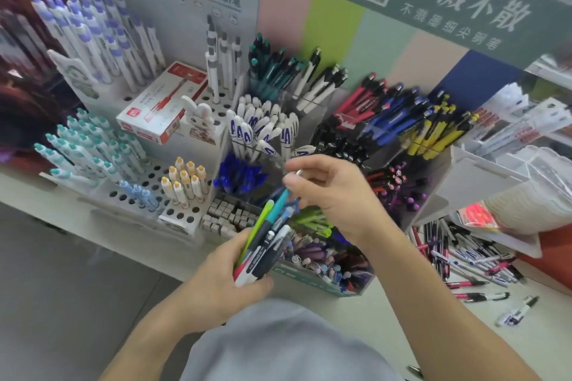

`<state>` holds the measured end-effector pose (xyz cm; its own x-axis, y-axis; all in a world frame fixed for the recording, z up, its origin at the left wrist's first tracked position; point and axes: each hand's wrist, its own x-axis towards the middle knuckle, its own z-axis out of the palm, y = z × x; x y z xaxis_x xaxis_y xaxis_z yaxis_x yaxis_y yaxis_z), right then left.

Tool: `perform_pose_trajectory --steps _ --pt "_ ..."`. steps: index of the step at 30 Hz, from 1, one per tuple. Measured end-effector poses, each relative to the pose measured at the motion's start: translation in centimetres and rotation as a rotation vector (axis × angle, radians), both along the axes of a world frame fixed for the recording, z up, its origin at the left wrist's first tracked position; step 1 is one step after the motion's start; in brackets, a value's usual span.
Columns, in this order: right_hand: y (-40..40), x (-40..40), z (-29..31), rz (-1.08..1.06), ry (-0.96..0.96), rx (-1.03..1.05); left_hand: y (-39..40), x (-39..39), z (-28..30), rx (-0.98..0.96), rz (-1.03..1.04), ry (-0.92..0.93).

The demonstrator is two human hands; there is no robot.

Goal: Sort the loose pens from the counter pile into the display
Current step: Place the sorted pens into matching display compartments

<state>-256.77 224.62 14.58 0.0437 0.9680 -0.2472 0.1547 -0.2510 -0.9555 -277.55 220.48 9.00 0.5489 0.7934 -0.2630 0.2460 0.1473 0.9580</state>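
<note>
The left hand (230, 269) grips a mixed bundle of pens (266, 237) just before the display (325, 120); the right hand (332, 195) seems to pinch one pen's top. Draw it straight out, then match its colour compartment; the counter pile (464, 257) lies right of the display

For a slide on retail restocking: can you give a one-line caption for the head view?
Left hand grips a bundle of pens while the right hand pinches one above the acrylic pen display.
</note>
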Motion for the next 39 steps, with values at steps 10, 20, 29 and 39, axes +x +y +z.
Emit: perform_pose_trajectory --steps 10,20,29,39 --pt "-3.3 4.3 2.5 -0.540 -0.211 0.764 -1.3 1.3 -1.9 -0.317 0.218 -0.275" --pt "3.3 2.6 5.6 -0.545 -0.238 1.137 0.5 4.2 0.7 -0.306 0.435 -0.531" --pt "10.8 -0.2 4.5 -0.159 -0.757 0.874 1.6 4.4 1.5 -0.272 0.477 -0.553" --pt "12.1 -1.4 4.5 -0.069 -0.865 0.707 2.1 4.1 1.4 -0.262 0.460 -0.528"
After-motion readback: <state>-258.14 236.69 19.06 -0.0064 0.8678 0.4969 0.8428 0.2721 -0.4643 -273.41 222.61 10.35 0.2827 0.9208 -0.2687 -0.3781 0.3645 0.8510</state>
